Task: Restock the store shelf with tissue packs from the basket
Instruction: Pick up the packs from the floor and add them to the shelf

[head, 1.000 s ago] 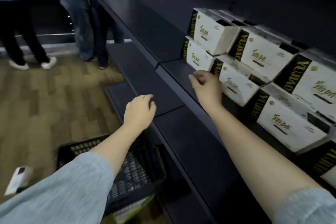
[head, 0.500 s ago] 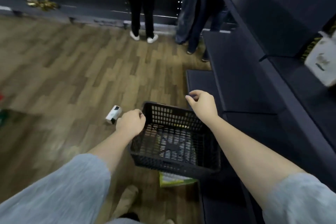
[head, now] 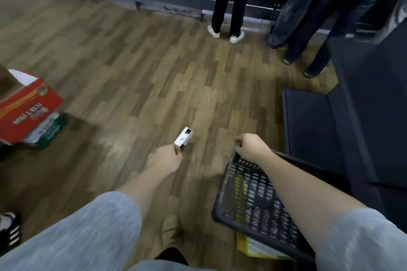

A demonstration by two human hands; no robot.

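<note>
Head view: we found the left hand [head: 165, 159] pinching the near end of a small tissue pack [head: 184, 139] on the floor, long axis running away from it. Right hand [head: 251, 147] gripped the basket [head: 222, 209] rim, farther off.

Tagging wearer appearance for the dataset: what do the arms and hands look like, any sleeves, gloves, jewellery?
Both arms wear loose light grey-blue sleeves that end near the elbow; left sleeve, right sleeve. Forearms are bare below them. The left hand and right hand are bare, no gloves. No watch, bracelet or ring shows. The sleeves look plain, though motion blur hides any fine pattern.
</note>
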